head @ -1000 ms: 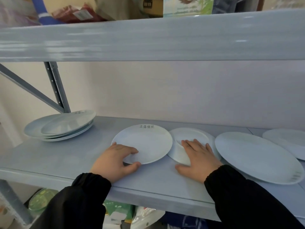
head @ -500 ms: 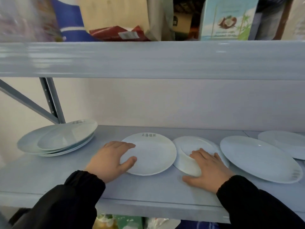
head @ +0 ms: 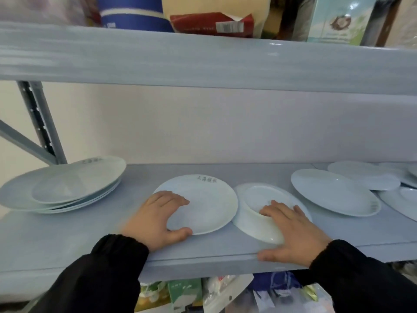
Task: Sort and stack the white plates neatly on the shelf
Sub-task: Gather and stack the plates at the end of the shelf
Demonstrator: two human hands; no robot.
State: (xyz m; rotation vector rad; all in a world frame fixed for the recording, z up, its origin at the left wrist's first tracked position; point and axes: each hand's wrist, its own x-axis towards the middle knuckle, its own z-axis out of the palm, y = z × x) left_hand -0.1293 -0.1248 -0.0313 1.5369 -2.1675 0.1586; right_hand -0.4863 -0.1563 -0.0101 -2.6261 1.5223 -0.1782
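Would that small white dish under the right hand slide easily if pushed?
The small white dish looks glossy on a smooth grey shelf, so it probably slides. It seems rigid, likely ceramic, so breakable. It lies near the shelf's front edge, so a push could drop it.

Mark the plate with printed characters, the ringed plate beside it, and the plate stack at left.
lettered plate [head: 204,207], head view, bare centre of its face.
ringed plate [head: 251,224], head view, outer wall left of the ring.
plate stack [head: 79,180], head view, middle of the top plate.
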